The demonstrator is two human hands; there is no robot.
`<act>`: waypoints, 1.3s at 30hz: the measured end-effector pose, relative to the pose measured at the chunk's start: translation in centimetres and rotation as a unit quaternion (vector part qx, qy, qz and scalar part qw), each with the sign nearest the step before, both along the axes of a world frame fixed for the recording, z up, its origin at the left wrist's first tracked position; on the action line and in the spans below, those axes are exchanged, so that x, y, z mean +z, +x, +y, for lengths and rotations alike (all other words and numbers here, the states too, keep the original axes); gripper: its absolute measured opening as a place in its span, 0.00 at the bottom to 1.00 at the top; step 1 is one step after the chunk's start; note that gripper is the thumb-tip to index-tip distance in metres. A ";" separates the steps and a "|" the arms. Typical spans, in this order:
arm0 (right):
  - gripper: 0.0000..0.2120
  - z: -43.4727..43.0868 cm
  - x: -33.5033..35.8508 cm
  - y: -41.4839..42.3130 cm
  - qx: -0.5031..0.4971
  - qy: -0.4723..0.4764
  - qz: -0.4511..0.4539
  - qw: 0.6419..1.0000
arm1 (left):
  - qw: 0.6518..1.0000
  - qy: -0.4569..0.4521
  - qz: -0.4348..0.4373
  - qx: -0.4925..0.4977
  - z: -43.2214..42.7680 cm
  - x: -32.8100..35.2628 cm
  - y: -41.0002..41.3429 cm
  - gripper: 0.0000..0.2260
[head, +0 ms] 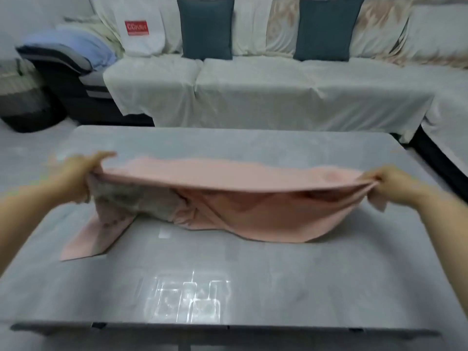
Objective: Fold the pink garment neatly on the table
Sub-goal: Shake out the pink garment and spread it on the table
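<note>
A pink garment (253,188) is held stretched above the grey table (253,279). My left hand (76,173) grips its left end and my right hand (395,183) pinches its right end. The cloth sags between them, and its lower part drapes down onto the table top. A greyish printed patch shows on the left underside. One pink flap (88,241) lies flat on the table toward the front left. The picture is blurred by motion.
A long sofa (278,97) with a pale cover stands behind the table, carrying two dark blue cushions (206,26). A blue cloth (76,46) lies on its left armrest. A dark basket (27,107) sits on the floor at far left.
</note>
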State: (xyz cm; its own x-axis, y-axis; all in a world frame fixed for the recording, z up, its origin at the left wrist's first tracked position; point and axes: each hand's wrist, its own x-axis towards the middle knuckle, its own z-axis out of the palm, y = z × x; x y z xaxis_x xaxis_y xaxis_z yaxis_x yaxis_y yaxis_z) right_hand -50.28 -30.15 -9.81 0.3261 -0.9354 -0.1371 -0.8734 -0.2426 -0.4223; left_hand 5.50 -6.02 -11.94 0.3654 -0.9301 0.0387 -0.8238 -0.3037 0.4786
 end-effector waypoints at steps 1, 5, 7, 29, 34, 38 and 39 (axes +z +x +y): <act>0.21 0.1 -1.4 -0.3 0.023 0.031 0.048 0.998 | 0.996 0.091 -0.016 0.017 0.4 -0.5 -1.1 0.28; 0.23 1.5 -7.7 -2.7 0.074 0.124 0.151 0.978 | 0.963 0.100 -0.244 -0.059 2.8 -7.9 -3.6 0.26; 0.24 0.7 -9.1 -3.6 0.073 0.115 0.129 0.982 | 0.957 0.043 -0.283 -0.040 2.4 -11.7 -2.0 0.32; 0.13 -0.3 -12.4 0.5 -0.102 -0.064 -0.033 0.992 | 0.960 -0.084 -0.055 0.262 3.0 -11.5 -6.7 0.21; 0.14 -2.5 -8.2 -2.8 -0.207 -0.213 -0.093 0.950 | 0.943 -0.224 -0.102 0.223 2.8 -5.6 -2.0 0.24; 0.18 -2.3 -7.9 -5.6 -0.281 -0.197 -0.038 0.938 | 0.953 -0.088 -0.210 0.203 3.6 -6.4 -0.8 0.22; 0.19 -1.5 -8.2 -5.6 -0.291 -0.170 -0.016 0.941 | 0.957 -0.024 -0.222 0.187 4.2 -8.1 -0.4 0.25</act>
